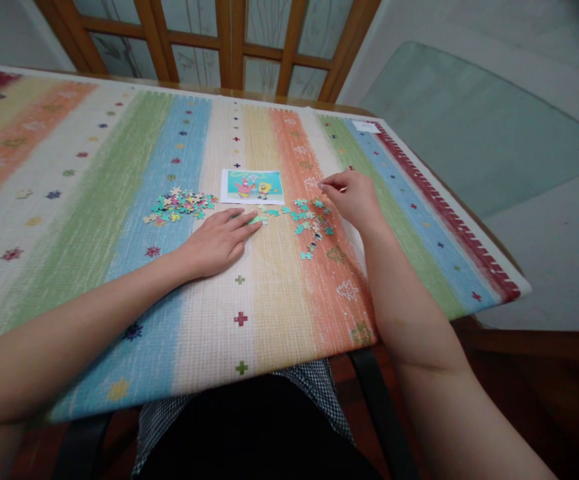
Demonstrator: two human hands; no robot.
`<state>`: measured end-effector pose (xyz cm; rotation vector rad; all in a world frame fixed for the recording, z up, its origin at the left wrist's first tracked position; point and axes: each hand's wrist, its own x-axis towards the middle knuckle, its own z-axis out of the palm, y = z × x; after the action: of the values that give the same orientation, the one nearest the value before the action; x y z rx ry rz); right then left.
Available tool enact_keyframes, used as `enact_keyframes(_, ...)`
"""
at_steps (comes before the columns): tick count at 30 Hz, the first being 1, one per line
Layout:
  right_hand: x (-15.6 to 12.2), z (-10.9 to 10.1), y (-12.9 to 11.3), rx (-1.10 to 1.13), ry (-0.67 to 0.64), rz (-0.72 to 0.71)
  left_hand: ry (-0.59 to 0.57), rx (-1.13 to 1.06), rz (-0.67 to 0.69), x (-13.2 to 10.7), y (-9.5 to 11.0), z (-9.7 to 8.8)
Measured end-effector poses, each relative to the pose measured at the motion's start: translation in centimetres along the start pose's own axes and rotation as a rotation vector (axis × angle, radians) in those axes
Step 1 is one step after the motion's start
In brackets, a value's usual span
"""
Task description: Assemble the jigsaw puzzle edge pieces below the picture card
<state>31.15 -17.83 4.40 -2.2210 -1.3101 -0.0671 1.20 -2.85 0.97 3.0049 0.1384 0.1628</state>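
Observation:
My left hand (222, 241) lies flat on the tablecloth with fingers stretched out. Its fingertips touch or rest right beside a few jigsaw puzzle pieces (263, 219). Thumb and forefinger of my right hand (352, 197) are pinched together over the right side of the table; whatever is between them is too small to make out. Below that hand, turquoise puzzle pieces (305, 215) lie spread out. A heap of mixed puzzle pieces (182, 203) sits to the left, beyond my left hand. Between the two groups is a picture card (253, 186) showing cartoon figures, a pink one and a yellow one.
A striped tablecloth (214, 320) covers the table, its front edge close to my lap. A small white label (365, 127) lies at the far right corner. Behind stand wood-framed glass doors (229, 50), and a pale green panel (469, 127) is at the right.

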Motion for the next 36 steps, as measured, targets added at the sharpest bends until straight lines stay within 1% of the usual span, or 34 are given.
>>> enact_keyframes(2, -0.1, 0.5, 0.3, -0.008, -0.052, -0.007, 0.000, -0.001, 0.003, 0.0, 0.0, 0.0)
enact_keyframes(6, -0.4, 2.0, -0.1, -0.040, -0.138, -0.077, -0.001, -0.004, 0.005, 0.0, -0.1, 0.0)
enact_keyframes(9, -0.5, 3.1, -0.3, -0.075, -0.131, -0.103, 0.007, -0.009, 0.012, -0.1, -0.1, 0.1)
enact_keyframes(12, -0.5, 3.9, -0.3, -0.102, -0.120, -0.092, 0.003, -0.009, 0.009, -0.1, 0.0, 0.1)
enact_keyframes(14, -0.4, 4.1, -0.4, -0.094, -0.116, -0.082, -0.001, -0.008, 0.000, -0.1, 0.0, 0.0)
enact_keyframes(17, -0.3, 3.8, -1.0, -0.042, -0.107, -0.071, -0.018, -0.011, -0.009, 0.0, 0.2, -0.2)
enact_keyframes(19, -0.4, 3.4, -1.7, 0.035, -0.111, -0.038, -0.029, -0.019, -0.012, 0.0, 0.2, -0.4)
enact_keyframes(22, -0.6, 3.1, -3.0, 0.206, -0.137, 0.035, -0.030, -0.031, -0.021, 0.0, 0.3, -0.4)
enact_keyframes(24, -0.9, 3.1, -3.9, 0.314, -0.197, 0.046, -0.028, -0.034, -0.023, 0.0, 0.2, -0.3)
enact_keyframes(27, -1.4, 3.7, -5.0, 0.409, -0.344, 0.009, -0.024, -0.029, -0.020, 0.0, 0.2, -0.3)
enact_keyframes(28, -1.6, 4.0, -5.3, 0.415, -0.383, -0.008, -0.024, -0.026, -0.021, 0.0, 0.2, -0.3)
enact_keyframes(30, -1.8, 4.4, -5.8, 0.393, -0.420, -0.033, -0.026, -0.021, -0.023, 0.0, 0.2, -0.2)
enact_keyframes(36, -2.0, 4.8, -6.2, 0.332, -0.406, -0.030, -0.032, -0.010, -0.029, 0.1, 0.3, -0.3)
